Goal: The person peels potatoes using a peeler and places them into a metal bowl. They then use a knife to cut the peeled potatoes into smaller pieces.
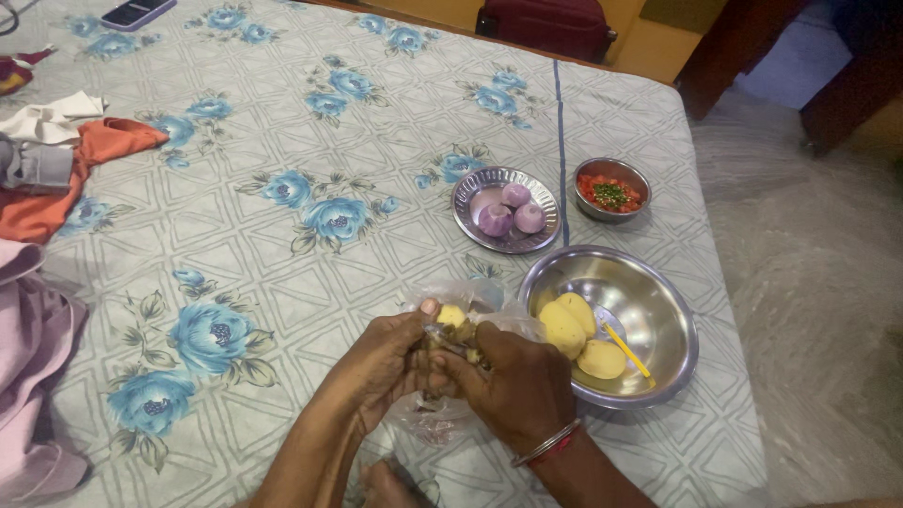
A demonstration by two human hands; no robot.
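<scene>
The potato (pixel 451 318), partly peeled and yellow at the top, sits pinched in the grip of both hands, left hand (pixel 381 362) and right hand (pixel 513 381) closed on it over a clear plastic bag (pixel 442 414); the right is nearer the steel bowl (pixel 658 282) of peeled potatoes (pixel 574 329) just beside it. Farther up the bed (pixel 282 113) stand a plate of onions (pixel 508 209) and a small bowl of chopped vegetables (pixel 612 191), well apart; nothing lies between hands and bowl.

Both hands hide most of the potato (pixel 452 317); the phone (pixel 137 11) and pink cloth (pixel 33 376) are cut by the picture's edges.
</scene>
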